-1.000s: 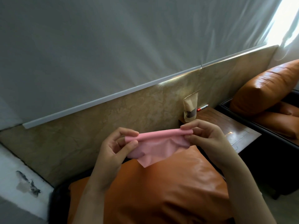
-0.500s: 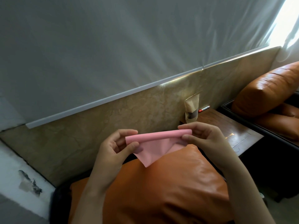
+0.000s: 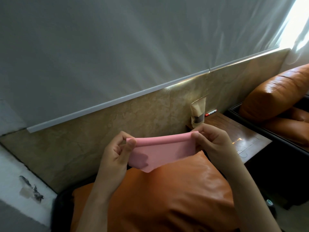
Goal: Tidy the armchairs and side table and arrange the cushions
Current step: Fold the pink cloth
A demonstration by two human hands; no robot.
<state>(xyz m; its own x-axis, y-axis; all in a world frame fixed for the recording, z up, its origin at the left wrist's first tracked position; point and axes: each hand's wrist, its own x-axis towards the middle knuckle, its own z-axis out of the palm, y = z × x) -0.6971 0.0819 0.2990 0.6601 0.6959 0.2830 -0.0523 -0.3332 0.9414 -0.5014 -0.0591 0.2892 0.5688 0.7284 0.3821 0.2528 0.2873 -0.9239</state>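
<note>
Left hand (image 3: 115,153): thumb and fingers are curled, pinching the left end of the pink cloth (image 3: 160,151). The cloth is held in the air above the near orange cushion (image 3: 167,201), not resting on it. One loose corner hangs down toward the cushion's top edge. The folded upper edge of the cloth is its long axis, running left to right between the two hands and rising slightly toward the right.

Right hand (image 3: 215,144): fingertips are closed on the right end of that edge. Both hands are therefore committed to the cloth (neither is free for the cushions).

The side table (image 3: 250,131) lies to the right, just beyond the right hand. A paper pouch (image 3: 198,114) and a red marker (image 3: 211,112) are at its rear.

Judgement: if the cloth is set down there, the right hand, being nearer, should lead.
</note>
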